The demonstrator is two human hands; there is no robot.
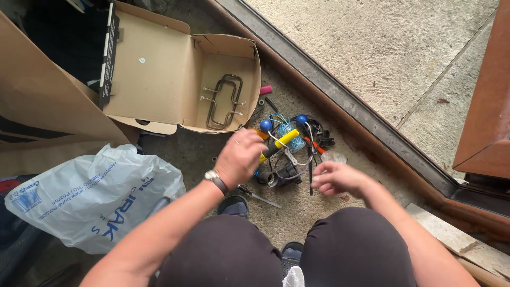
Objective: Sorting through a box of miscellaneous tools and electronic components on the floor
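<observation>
My left hand (241, 157), with a wristwatch on the wrist, is closed around a tool with a yellow and black handle (280, 142) that sticks out up and to the right. My right hand (334, 178) hovers beside it, fingers curled and blurred; whether it holds something small is unclear. Both hands are over a pile of small hardware (291, 154) on the ground: blue balls, blue cord, black parts and wires. A thin metal tool (260, 197) lies on the ground just below my left hand.
An open cardboard box (159, 74) holding bent metal wire brackets (223, 101) sits at the upper left. A white plastic bag (90, 196) lies at the left. A metal threshold rail (361, 111) runs diagonally, with concrete beyond. My knees fill the bottom.
</observation>
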